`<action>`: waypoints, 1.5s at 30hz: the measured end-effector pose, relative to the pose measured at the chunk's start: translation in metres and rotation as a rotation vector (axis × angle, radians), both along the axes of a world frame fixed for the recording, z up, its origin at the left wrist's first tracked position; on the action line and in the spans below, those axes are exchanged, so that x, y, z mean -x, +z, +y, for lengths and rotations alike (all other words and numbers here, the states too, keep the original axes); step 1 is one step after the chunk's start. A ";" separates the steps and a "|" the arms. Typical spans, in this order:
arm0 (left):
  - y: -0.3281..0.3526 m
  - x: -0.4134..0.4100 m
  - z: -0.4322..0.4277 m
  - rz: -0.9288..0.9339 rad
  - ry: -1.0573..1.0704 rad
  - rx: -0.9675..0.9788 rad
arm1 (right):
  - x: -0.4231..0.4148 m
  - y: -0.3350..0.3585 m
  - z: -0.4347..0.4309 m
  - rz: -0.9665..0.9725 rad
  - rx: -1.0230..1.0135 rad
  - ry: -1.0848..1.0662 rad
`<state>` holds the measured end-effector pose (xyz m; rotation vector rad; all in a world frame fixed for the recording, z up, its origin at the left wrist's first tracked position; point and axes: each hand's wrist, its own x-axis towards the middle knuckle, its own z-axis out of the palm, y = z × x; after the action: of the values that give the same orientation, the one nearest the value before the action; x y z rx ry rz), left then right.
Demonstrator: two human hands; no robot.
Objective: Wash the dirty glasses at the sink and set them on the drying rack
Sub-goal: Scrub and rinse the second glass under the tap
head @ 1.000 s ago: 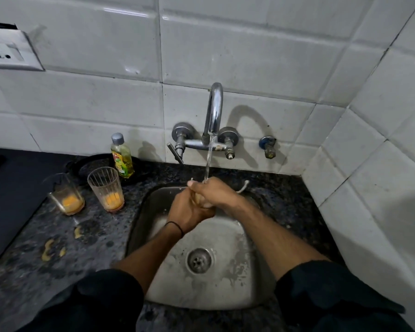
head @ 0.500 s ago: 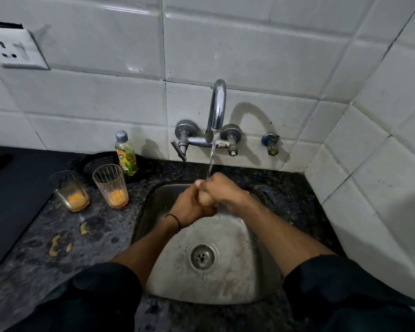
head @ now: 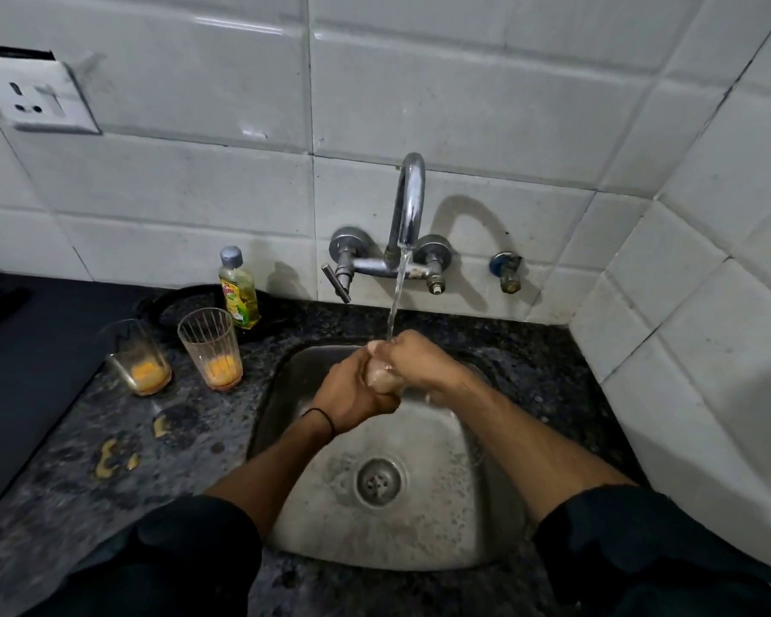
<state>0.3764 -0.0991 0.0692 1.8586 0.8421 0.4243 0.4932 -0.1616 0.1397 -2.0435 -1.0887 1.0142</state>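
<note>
Head: glass (head: 381, 379) in L hand (head: 352, 394)

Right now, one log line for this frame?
step: wash | left hand: holds glass | right hand: on glass top | tap: running | dirty glasses: two, left of sink

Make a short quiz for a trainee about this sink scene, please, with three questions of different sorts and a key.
1. True or false: the tap is turned off.
2. Where do the two dirty glasses stand? A) on the countertop, left of the sink; B) inside the sink; C) on a drying rack.
3. What do the left hand and right hand hold under the water?
Key: 1 false, water is running; 2 A; 3 a glass.
</note>
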 end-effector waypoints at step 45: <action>0.030 0.008 0.018 0.082 -0.096 -0.106 | -0.005 0.013 -0.014 0.249 -0.110 0.197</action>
<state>0.3684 -0.0815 0.0988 2.0169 0.7937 0.3401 0.4981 -0.1753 0.1528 -1.6960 -1.1993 1.2404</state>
